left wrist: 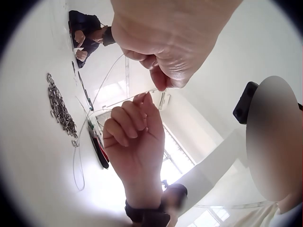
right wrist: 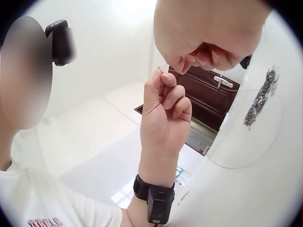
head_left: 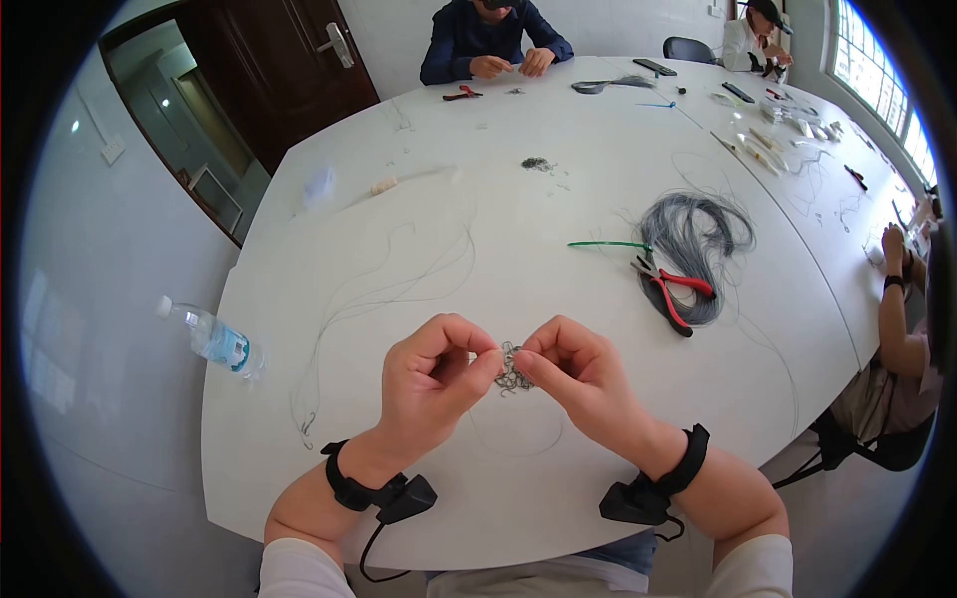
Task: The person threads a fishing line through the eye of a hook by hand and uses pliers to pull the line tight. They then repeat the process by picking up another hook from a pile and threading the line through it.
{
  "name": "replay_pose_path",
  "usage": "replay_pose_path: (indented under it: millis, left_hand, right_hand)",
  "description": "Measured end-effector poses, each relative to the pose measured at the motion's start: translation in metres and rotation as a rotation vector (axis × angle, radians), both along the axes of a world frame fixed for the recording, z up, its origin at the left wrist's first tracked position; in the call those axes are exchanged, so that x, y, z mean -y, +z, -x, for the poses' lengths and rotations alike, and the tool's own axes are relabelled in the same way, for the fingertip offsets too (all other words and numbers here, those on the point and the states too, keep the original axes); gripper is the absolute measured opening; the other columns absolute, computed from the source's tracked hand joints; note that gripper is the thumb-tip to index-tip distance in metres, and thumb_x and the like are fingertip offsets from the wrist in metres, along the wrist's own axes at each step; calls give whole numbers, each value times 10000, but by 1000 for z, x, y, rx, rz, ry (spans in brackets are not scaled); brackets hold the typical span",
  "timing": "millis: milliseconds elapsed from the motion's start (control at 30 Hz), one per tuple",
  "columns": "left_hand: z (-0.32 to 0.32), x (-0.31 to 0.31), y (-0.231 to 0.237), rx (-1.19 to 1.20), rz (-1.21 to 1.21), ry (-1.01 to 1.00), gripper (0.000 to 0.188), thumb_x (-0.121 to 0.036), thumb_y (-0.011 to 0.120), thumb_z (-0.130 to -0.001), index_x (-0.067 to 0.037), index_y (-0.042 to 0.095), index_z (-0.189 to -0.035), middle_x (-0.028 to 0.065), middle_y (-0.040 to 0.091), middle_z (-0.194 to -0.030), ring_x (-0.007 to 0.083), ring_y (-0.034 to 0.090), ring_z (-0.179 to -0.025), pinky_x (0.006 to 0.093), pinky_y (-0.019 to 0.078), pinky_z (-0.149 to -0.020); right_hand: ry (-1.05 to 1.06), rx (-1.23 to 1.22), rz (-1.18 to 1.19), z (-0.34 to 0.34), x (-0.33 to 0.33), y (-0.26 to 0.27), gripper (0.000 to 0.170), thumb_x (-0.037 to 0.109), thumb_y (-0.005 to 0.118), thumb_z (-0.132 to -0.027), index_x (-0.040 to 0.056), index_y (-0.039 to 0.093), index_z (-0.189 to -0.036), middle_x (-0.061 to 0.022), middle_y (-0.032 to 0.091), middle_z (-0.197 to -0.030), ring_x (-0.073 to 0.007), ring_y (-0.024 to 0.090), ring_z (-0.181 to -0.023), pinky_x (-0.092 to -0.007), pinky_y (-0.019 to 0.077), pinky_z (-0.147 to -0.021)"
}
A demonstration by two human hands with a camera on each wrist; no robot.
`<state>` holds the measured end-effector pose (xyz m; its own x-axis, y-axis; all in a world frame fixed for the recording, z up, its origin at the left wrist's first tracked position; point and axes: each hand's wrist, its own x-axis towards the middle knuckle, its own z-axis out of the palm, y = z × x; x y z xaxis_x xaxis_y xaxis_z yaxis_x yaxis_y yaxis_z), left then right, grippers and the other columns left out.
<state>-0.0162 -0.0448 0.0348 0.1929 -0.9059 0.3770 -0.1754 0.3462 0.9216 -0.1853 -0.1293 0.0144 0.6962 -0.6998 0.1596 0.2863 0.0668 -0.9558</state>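
Observation:
My left hand (head_left: 436,369) pinches a small fish hook (right wrist: 160,69) between thumb and forefinger, its thin wire just showing at the fingertips in the right wrist view. Close beside it, my right hand (head_left: 583,374) pinches a fine clear fishing line between thumb and forefinger. The fingertips of both hands nearly meet. Below them on the white table lies a pile of dark metal fish hooks (left wrist: 60,111), partly hidden by the fingers in the head view. A loop of the line (right wrist: 232,168) hangs down close over the table.
Right of centre lie red-handled pliers (head_left: 681,304) on a bundle of grey line (head_left: 703,219) with a green tie (head_left: 608,243). Long strands with hooks (head_left: 307,429) stretch along the left side. A water bottle (head_left: 221,342) is at the left edge. Other people sit around the table.

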Motion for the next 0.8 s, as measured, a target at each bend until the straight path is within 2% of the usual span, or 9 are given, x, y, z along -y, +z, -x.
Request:
replay_pose_path:
  millis: [67, 267, 500, 567, 700, 800]
  left_hand:
    - [0, -1, -2, -16, 9, 48, 60, -30, 674, -923, -47, 617, -932, -67, 594, -733, -23, 400, -586, 169, 312, -531]
    - [2, -7, -6, -76, 5, 111, 60, -38, 675, -928, -41, 615, -934, -64, 592, -730, -24, 399, -588, 172, 312, -525]
    - [-1, -7, -12, -52, 9, 120, 73, -69, 684, -931, -37, 619, -937, -59, 608, -740, -23, 377, -583, 170, 301, -520]
    - [-3, -6, -14, 26, 35, 159, 77, -76, 684, -931, -34, 620, -936, -60, 605, -733, -22, 370, -578, 170, 295, -516]
    - [-1, -5, -14, -34, 30, 180, 87, -85, 688, -932, -30, 621, -930, -61, 597, -718, -21, 359, -572, 169, 294, -517]
    - [-1, -6, -13, 31, 3, 179, 78, -87, 669, -948, -30, 615, -950, -39, 642, -775, -21, 369, -578, 168, 320, -523]
  right_hand:
    - [-93, -72, 143, 2, -2, 0, 153, 143, 671, -964, 8, 618, -916, 41, 582, -707, -15, 440, -607, -202, 352, -545]
    - [-143, -113, 354, -1, -8, -1, 96, 64, 697, -914, 10, 631, -870, 15, 581, -675, -31, 432, -565, -219, 341, -510]
    - [-183, -139, 441, -4, -16, 0, 90, 49, 729, -883, 21, 659, -834, -2, 591, -667, -40, 429, -533, -228, 337, -484]
    - [-205, -141, 451, -5, -16, -1, 90, 56, 739, -874, 23, 668, -830, -7, 594, -658, -45, 428, -518, -234, 339, -478]
    - [-212, -152, 489, -3, -15, -1, 91, 57, 744, -869, 18, 669, -835, -10, 591, -646, -47, 429, -514, -236, 341, -476]
    - [-213, -163, 465, -4, -15, -3, 87, 58, 740, -873, 14, 670, -844, -11, 580, -630, -48, 424, -510, -236, 334, -474]
